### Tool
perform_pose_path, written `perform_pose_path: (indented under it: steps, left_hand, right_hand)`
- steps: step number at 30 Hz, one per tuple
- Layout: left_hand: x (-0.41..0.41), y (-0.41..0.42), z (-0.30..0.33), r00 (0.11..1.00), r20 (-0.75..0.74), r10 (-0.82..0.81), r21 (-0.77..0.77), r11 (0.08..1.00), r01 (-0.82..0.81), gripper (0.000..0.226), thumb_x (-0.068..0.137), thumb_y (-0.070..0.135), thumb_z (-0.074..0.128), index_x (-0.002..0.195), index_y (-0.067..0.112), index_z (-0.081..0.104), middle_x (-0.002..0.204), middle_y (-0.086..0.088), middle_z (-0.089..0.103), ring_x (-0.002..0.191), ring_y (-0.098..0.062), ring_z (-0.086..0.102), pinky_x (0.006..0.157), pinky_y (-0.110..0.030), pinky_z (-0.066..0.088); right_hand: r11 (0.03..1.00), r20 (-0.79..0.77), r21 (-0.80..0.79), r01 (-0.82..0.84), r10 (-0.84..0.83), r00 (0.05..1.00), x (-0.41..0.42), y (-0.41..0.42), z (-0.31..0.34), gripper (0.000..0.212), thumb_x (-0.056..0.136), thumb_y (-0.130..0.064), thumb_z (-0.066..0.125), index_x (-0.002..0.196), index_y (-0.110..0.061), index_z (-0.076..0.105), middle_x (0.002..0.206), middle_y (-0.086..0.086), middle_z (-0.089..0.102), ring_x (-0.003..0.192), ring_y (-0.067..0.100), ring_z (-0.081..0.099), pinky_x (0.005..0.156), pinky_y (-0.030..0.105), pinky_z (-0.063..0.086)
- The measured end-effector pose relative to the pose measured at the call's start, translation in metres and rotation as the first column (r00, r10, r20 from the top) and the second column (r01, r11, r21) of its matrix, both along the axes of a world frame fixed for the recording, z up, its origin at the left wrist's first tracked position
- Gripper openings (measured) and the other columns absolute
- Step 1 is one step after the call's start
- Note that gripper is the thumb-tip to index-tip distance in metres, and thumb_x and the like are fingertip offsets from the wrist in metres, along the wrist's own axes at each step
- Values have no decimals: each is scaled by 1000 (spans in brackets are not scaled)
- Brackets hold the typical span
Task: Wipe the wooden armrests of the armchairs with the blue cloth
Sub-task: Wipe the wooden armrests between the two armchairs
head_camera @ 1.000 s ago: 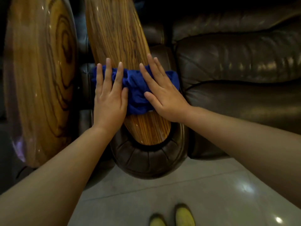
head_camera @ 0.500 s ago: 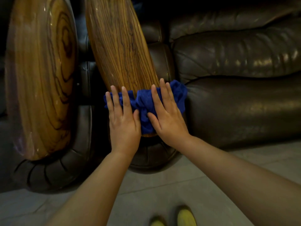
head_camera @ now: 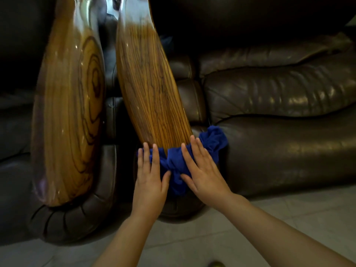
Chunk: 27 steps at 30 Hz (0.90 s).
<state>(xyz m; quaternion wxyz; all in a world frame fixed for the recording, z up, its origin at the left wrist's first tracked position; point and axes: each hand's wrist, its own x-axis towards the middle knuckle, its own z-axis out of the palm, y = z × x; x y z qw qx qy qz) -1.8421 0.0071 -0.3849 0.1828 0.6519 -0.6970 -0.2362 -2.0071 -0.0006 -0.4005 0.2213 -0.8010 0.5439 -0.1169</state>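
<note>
A bunched blue cloth (head_camera: 176, 162) lies across the near end of the right-hand wooden armrest (head_camera: 150, 89), with one end hanging off toward the seat. My left hand (head_camera: 149, 180) presses flat on the cloth's left part, fingers straight. My right hand (head_camera: 202, 170) presses flat on its right part, fingers spread. A second glossy wooden armrest (head_camera: 67, 116) with ring-shaped grain stands just to the left, untouched.
Dark brown leather armchairs surround the armrests: a seat cushion (head_camera: 279, 147) to the right and padded arm fronts (head_camera: 63, 222) below the wood. Pale tiled floor (head_camera: 289, 209) lies in front. A yellow shoe tip (head_camera: 216, 264) shows at the bottom edge.
Both hands have slid the cloth down the right-hand armrest toward me, from its middle to its near end. The cloth is now more bunched and hangs off the right side.
</note>
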Motion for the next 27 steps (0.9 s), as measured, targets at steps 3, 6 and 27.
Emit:
perform_pose_path:
  steps: [3, 6, 27]
  left_hand:
    - [3, 3, 15, 992, 123, 40, 3, 999, -41, 94, 83, 39, 58, 136, 39, -20, 152, 6, -21, 143, -16, -13, 114, -41, 15]
    - [-3, 12, 29, 960, 138, 244, -59, 969, -238, 103, 64, 34, 79, 144, 28, 14, 153, -13, 16, 137, -30, 27, 101, -45, 39]
    - [-9, 15, 20, 982, 78, 171, -193, 969, -153, 30, 71, 0, 73, 100, -2, 67, 100, -17, 68, 93, -32, 64, 81, -36, 52]
  right_hand:
    - [1000, -36, 15, -13, 13, 999, -5, 3, 8, 89, 91, -40, 45, 135, -36, -32, 144, -7, -42, 136, 10, -32, 117, 40, -3]
    - [978, 28, -45, 204, -203, 979, 0, 13, 20, 102, 76, -36, 67, 144, -32, -10, 157, 7, -9, 143, 21, -10, 115, 44, 7]
    - [953, 158, -178, 246, -219, 963, 6, 9, 37, 19, 73, -8, 71, 92, -9, 66, 86, 5, 65, 83, 20, 60, 72, 29, 53]
